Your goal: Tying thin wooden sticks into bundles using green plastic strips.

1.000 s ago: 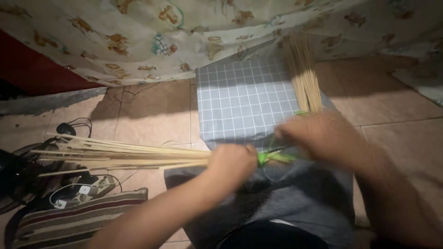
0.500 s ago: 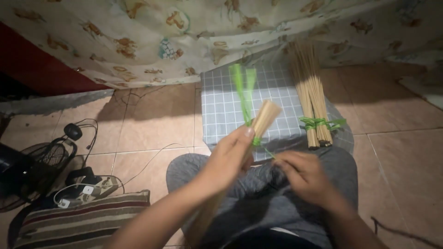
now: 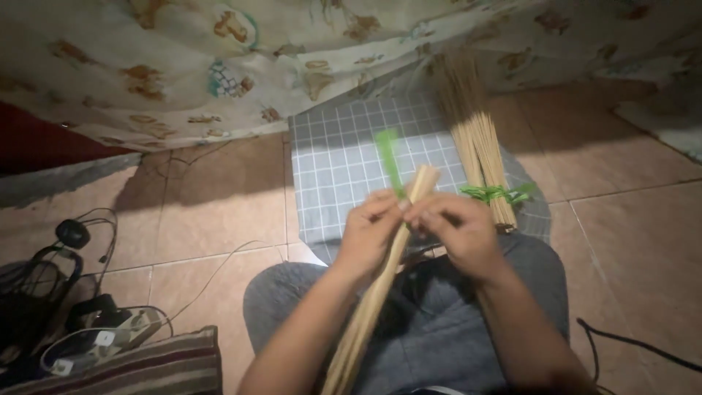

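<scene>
Left hand (image 3: 369,230) and right hand (image 3: 457,234) pinch stick bundle (image 3: 387,256) near top, over lap; green strip (image 3: 390,162) juts above. Tied bundle (image 3: 479,146) on checked cloth (image 3: 336,161) behind; cables (image 3: 80,241) left.

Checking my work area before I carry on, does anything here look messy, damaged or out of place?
Nothing looks damaged or spilled. The only untidy spot is the tangle of cords and a power strip on the tile floor at far left, apart from the stick bundle in both hands.
</scene>
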